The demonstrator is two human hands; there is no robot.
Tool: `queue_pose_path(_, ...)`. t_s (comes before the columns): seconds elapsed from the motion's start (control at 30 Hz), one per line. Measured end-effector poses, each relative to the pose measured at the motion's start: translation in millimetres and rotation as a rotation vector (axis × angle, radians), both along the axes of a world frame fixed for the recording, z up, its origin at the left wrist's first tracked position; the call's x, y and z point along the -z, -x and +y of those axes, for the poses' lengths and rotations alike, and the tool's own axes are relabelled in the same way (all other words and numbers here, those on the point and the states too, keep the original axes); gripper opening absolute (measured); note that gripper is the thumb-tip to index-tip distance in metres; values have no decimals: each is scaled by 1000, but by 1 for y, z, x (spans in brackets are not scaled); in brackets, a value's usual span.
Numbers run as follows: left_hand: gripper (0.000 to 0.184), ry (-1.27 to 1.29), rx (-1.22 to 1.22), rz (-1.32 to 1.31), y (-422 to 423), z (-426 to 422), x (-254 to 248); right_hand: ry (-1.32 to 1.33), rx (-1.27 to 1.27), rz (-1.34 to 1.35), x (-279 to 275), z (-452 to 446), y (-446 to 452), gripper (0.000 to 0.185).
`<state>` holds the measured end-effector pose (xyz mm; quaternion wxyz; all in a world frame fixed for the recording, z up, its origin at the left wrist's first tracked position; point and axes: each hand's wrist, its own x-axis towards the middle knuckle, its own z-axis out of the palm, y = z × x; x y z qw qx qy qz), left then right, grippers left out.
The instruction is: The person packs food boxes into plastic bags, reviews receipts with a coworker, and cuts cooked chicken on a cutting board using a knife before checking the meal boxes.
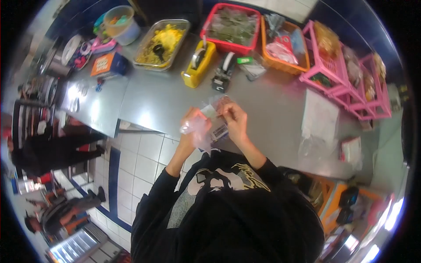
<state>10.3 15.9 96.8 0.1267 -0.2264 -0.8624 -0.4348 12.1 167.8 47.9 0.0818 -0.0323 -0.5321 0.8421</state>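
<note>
Closest in, the two hands work together just above the near edge of the surface (272, 114). The left hand (191, 124) is partly closed around crumpled pinkish plastic (201, 131), and the right hand (235, 120) pinches, thumb against fingers, at the edge of a small clear bag (222, 103). This bag lies between the fingertips and just beyond them; it is see-through and crinkled, with reddish-brown contents too small to identify. Below it, between the hands, is a barcode label (219, 133). Beyond the hands stand a black tape dispenser (222, 74) and, to its left, a yellow tape dispenser (198, 65); a green-marked packet (252, 68) lies to the right. Well to the right of the hands are a white sheet (320, 111) and a red-and-white packet (351, 151). Farther off, left to right, come a blue-and-orange box (109, 64), a translucent bucket (125, 35) with colourful items inside, and a metal tray (151, 67) of yellow food with a black scoop (158, 51) in it. Then follow a red basket (229, 47) of clear bags holding green leaves, an orange basket (287, 65) with red, white and grey packaging, and pink baskets (322, 68) of bagged goods. Two people (57, 149) are far left, beyond the surface.
</note>
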Motion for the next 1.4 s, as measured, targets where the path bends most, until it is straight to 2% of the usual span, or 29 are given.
queue_pose_path(0.07, 18, -142, -23, -228, -6, -2, 3, 83, 41, -50, 8, -7, -7, 8)
queue_pose_path(0.13, 18, -131, 78, -130, -3, -14, 32, 241, 70, -121, 14, -9, -14, 9)
queue_pose_path(0.2, 19, 30, 85, -34, 7, -13, 25, 293, 78, -61, -2, -3, -25, 6)
queue_pose_path(0.23, 20, 11, 125, -144, 4, -7, 17, 392, 37, -42, -6, 5, -35, 3)
queue_pose_path(0.3, 21, -4, 220, -268, -10, 22, -13, 431, 173, -52, -26, 36, -63, 5)
queue_pose_path(0.37, 23, -154, 294, -529, -28, 55, -32, 462, 263, -53, -35, 76, -96, 9)
queue_pose_path(0.4, 23, -151, 342, -517, -35, 76, -51, 415, 387, -108, -45, 104, -117, 9)
queue_pose_path(0.47, 25, -228, 330, -733, -49, 121, -90, 415, 620, -31, -40, 156, -163, 9)
queue_pose_path(0.53, 25, -229, 374, -771, -50, 161, -97, 345, 862, -10, -44, 209, -228, 7)
queue_pose_path(0.6, 21, -540, 460, -627, -47, 211, -85, 278, 1110, -33, -42, 264, -299, 10)
queue_pose_path(0.63, 20, -744, 380, -873, -66, 240, -98, 271, 1209, 26, -40, 292, -338, 12)
queue_pose_path(0.7, 21, -767, 586, -905, -83, 297, -88, 186, 1465, 42, -57, 348, -415, 19)
queue_pose_path(0.73, 23, -792, 730, -930, -97, 327, -84, 117, 1507, 200, -59, 378, -458, 18)
queue_pose_path(0.8, 26, -776, 874, -996, -139, 390, -90, -38, 1734, 176, -95, 431, -530, 20)
queue_pose_path(0.87, 27, -577, 785, -1105, -168, 456, -82, -296, 1839, 264, -123, 501, -603, 23)
queue_pose_path(0.9, 26, -622, 788, -1201, -173, 489, -67, -448, 1907, 172, -146, 531, -632, 24)
queue_pose_path(0.93, 26, -614, 823, -1195, -184, 523, -58, -613, 1875, 256, -165, 570, -663, 25)
queue_pose_path(0.97, 22, -619, 767, -1298, -193, 554, -50, -735, 1931, 183, -191, 603, -682, 26)
queue_pose_path(1.0, 20, -621, 704, -1399, -202, 582, -41, -984, 2023, 55, -213, 639, -702, 27)
queue_pose_path(1.03, 28, -614, 740, -1318, -211, 610, -24, -1179, 1990, -60, -229, 675, -721, 25)
queue_pose_path(1.07, 28, -614, 757, -1317, -227, 630, -28, -1506, 2003, -382, -243, 711, -742, 26)
queue_pose_path(1.1, 30, -523, 663, -1293, -249, 648, -30, -1690, 1982, -634, -254, 745, -758, 28)
queue_pose_path(1.13, 32, -433, 566, -1265, -263, 663, -30, -1690, 1886, -870, -261, 778, -774, 24)
queue_pose_path(1.17, 31, -638, 549, -1138, -266, 687, 10, -1686, 1845, -933, -263, 806, -787, 22)
queue_pose_path(1.2, 31, -634, 557, -1140, -275, 707, 20, -1685, 1852, -940, -262, 831, -803, 22)
queue_pose_path(1.27, 28, -683, 447, -788, -291, 740, 32, -1472, 1523, -1098, -263, 867, -829, 14)
queue_pose_path(1.3, 33, -690, 391, -704, -288, 761, 34, -1421, 1412, -1162, -269, 867, -828, 11)
queue_pose_path(1.33, 33, -691, 391, -710, -280, 778, 42, -1426, 1410, -1167, -279, 865, -826, 11)
queue_pose_path(1.4, 35, -627, 329, -483, -257, 810, 55, -1172, 1350, -1123, -294, 860, -819, 17)
